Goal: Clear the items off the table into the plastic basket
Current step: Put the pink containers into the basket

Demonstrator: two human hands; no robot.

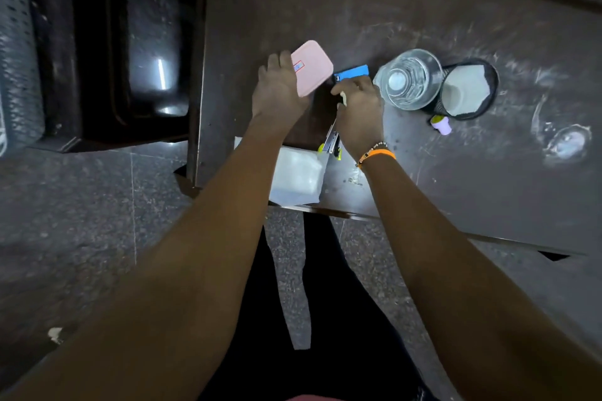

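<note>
Pink plastic catches the eye first in the head view: the left hand (280, 88) grips a flat pink lid-like piece (311, 68) by its near edge, fingers curled over it, and holds it tilted above the dark table (423, 26). Just to the right of that grip, the right hand (358, 107) is curled over something small and pale; what it pinches is mostly hidden, so I cannot name it. A blue flat item (353, 71) lies just beyond those knuckles, and a stapler-like tool (332, 142) with yellow-green ends lies under the wrist, towards the person.

The white plastic basket (298, 172) sits at the table's near edge, below both hands and partly under the left forearm.

Risks, as I judge them: the clear glass bowl (408, 78) stands just right of the right hand (close enough for a knuckle to catch), and a sideways sweep could knock it into the black mesh cup (469, 88) beside it. The tilted lid, held by one edge, could slip.

Writing: the lid carries a small red-and-blue sticker, too blurred to read. No brand is legible anywhere.
</note>
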